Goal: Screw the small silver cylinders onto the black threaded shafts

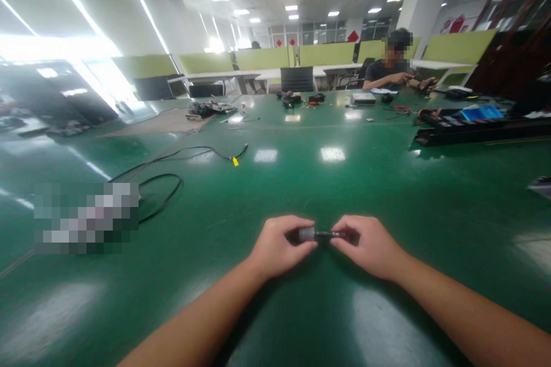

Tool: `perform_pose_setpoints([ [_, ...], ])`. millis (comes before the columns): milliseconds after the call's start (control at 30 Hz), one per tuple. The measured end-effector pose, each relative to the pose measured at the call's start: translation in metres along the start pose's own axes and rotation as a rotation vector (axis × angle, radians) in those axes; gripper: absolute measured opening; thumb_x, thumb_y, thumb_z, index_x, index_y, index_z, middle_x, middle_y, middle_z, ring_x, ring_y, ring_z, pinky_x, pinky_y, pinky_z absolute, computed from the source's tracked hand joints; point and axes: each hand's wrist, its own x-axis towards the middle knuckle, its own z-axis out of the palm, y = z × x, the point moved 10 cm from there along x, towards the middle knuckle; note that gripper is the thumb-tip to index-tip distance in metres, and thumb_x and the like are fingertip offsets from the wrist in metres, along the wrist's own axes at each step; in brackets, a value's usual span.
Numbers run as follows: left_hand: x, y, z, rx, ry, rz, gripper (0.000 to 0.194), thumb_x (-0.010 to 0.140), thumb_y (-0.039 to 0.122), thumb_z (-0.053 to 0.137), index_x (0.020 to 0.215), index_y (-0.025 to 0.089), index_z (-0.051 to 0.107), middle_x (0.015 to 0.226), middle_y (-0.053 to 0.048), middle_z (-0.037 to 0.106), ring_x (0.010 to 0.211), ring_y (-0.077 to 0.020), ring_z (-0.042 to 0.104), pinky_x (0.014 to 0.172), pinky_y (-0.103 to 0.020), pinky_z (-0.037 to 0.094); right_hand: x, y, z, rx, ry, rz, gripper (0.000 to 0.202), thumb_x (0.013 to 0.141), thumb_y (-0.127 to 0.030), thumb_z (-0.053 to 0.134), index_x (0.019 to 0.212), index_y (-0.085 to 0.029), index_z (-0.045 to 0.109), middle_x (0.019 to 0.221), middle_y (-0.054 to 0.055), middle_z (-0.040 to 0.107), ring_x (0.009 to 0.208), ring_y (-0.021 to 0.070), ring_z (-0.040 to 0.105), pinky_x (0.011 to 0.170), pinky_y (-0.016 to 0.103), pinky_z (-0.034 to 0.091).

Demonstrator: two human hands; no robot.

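Note:
Low over the green tabletop, both hands hold one small slim object, a dark rod (322, 234) with a thicker grey cylindrical end (307, 234). Its exact kind is too small and blurred to tell. My left hand (282, 246) is closed in a pinch around the grey end, thumb on the near side and fingers on the far side. The tip of the dark rod sits between the thumb and fingers of my right hand (365, 245), also closed in a pinch. The rod lies roughly level, left to right, and its outer ends are partly hidden by the fingers.
A black cable (206, 148) with a yellow tag loops on the table (275, 183) at left, near a pixelated item (92, 215). Electronic parts (210, 109) and a white box (363, 98) lie farther back. A black tray (469, 129) stands right. A person (387, 71) sits across.

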Motion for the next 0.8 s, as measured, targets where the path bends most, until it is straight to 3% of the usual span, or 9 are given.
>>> perform_pose_setpoints([
  [800,-0.0002,-0.0012,-0.0005,0.007,-0.002,-0.007,0.026,0.073,0.026,0.078,0.098,0.020,0.075,0.090,-0.005,0.076,0.078,-0.0186,0.070,0.073,-0.029,0.054,-0.0008,-0.0003,-0.0028,-0.028,0.012,-0.017,0.002,0.081,-0.020,0.067,0.081,-0.020,0.069,0.073,0.000,0.068,0.066,0.0160,0.060,0.064,0.027,0.043],
])
